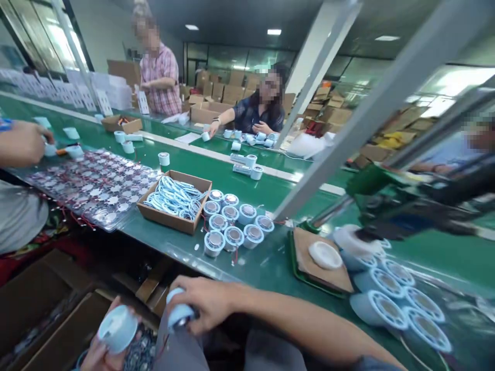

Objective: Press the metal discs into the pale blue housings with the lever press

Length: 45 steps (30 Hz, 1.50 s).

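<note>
Low at the left, my left hand [101, 350] is closed around a light-blue cup-shaped plastic housing [118, 329], its pale round face turned up toward me. Over my lap, my right hand [207, 304] grips another light-blue housing [178, 309] from above; a dark, shiny part shows at its lower end. The two housings are apart. Beneath my hands is a box [141, 348] of small dark round parts, partly hidden. On the bench edge ahead, several light-blue housings with metal discs [233, 237] stand in a cluster, some with thin red wires.
A cardboard tray of light-blue rings [174, 201] sits beside the cluster. Left of it lies a sheet of white discs [100, 185]. A press [402, 201] stands at right near larger-looking housings [381, 312]. Co-workers sit and stand along the green conveyor [193, 159].
</note>
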Each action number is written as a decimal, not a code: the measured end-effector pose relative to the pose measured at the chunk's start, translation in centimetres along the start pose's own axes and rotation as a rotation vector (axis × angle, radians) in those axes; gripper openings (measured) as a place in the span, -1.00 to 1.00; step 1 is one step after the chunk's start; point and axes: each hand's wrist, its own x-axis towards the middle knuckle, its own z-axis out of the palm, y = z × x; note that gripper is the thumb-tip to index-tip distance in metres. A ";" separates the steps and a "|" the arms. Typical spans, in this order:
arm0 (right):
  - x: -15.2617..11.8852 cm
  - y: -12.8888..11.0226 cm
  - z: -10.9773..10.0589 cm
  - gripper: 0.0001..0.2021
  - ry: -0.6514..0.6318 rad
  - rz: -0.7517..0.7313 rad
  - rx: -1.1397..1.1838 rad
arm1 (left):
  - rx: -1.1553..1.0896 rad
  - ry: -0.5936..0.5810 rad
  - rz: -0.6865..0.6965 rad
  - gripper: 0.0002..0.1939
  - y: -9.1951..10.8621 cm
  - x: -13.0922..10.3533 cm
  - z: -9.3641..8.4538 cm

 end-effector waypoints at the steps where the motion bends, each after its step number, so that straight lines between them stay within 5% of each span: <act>1: -0.7 -0.6 -0.3 -0.47 0.080 0.003 0.044 | 0.061 -0.051 0.083 -0.12 1.7 -0.5 1.0; 5: -7.1 -4.5 -2.3 -0.53 0.437 0.068 0.197 | 0.413 -0.260 0.485 -0.38 7.8 -3.6 6.3; 9: -16.7 -6.2 -1.9 -0.58 0.826 0.341 0.244 | 0.793 -0.445 0.728 -0.58 11.0 -7.5 13.2; 14: -22.3 -2.6 -0.6 -0.50 1.050 0.550 0.191 | 1.392 -0.853 1.111 -0.53 10.0 -10.8 23.2; 19: -21.5 -0.6 0.5 -0.47 1.084 0.553 0.139 | 1.754 -0.840 1.423 -0.70 8.6 -11.0 29.4; 26: -19.3 1.3 2.4 -0.50 1.259 0.556 -0.016 | 1.859 -0.593 1.444 -0.71 7.8 -10.4 31.7; 30: -17.8 0.8 2.7 -0.56 1.317 0.513 -0.074 | 1.727 -0.749 1.327 -0.43 8.4 -9.5 31.2; 33: -17.4 0.0 2.9 -0.59 1.335 0.510 -0.225 | 1.409 -0.808 1.126 -0.51 11.1 -7.1 30.5; 38: -17.5 -0.1 3.4 -0.63 1.330 0.497 -0.403 | 1.022 -0.418 0.916 -0.97 19.5 0.6 31.0; 41: -17.5 0.5 3.5 -0.64 1.370 0.461 -0.464 | 0.952 -0.271 0.897 -0.84 22.9 5.3 31.7; 45: -17.5 1.1 3.6 -0.69 1.380 0.428 -0.522 | 0.871 -0.168 0.861 -0.68 23.6 9.6 32.3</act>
